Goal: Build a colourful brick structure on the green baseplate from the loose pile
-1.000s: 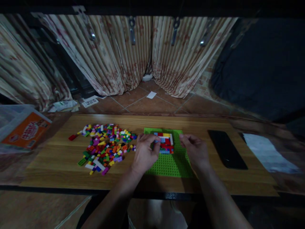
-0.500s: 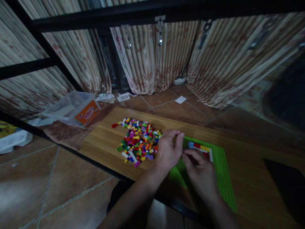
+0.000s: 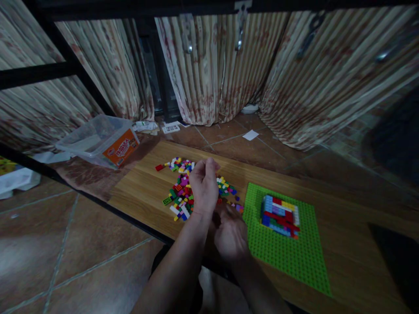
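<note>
A pile of small coloured bricks (image 3: 179, 192) lies on the wooden table (image 3: 140, 192). My left hand (image 3: 203, 185) is raised over the pile with its fingers curled in; what they hold is hidden. Just below it my right hand (image 3: 231, 235) reaches toward the pile's near right edge, its fingers tucked out of sight. To the right lies a green baseplate (image 3: 288, 257) with a low block of blue, red, yellow and white bricks (image 3: 279, 216) built on it.
A clear plastic bin with an orange label (image 3: 101, 141) stands on the left beyond the table. A black metal frame (image 3: 49, 69) crosses the upper left. Striped curtains (image 3: 229, 65) hang behind. Papers (image 3: 250, 135) lie on the tiled floor. A dark flat object (image 3: 397, 257) sits at the table's right.
Both hands have left the baseplate and moved left to the brick pile. The built block, covered before, now shows fully. The view swung left.
</note>
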A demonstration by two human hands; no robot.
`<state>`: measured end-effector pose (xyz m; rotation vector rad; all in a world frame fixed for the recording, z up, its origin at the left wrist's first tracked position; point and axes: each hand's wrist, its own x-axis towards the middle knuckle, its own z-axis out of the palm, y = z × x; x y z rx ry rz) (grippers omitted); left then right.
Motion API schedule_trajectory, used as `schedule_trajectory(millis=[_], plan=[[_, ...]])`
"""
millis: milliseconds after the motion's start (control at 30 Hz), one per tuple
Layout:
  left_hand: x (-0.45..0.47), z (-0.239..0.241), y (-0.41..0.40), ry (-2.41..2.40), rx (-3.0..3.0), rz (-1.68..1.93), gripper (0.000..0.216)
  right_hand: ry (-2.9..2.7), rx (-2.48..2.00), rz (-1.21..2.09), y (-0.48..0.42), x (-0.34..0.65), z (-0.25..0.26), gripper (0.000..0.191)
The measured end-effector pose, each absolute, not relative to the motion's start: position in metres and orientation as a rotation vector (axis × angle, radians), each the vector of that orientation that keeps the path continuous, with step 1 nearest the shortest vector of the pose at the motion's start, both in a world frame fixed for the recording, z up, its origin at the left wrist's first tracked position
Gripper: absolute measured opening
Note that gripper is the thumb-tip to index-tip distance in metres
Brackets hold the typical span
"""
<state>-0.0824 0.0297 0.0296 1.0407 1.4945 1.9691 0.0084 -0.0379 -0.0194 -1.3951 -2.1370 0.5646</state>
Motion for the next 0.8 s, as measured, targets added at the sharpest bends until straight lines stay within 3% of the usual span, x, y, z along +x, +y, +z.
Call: schedule_trajectory(millis=[800], plan=[[-0.068, 0.023, 0.034, 1.412, 1.079, 1.804, 0.029, -2.003, -1.275, 0.644, -0.037, 0.044, -0.007, 0.019]])
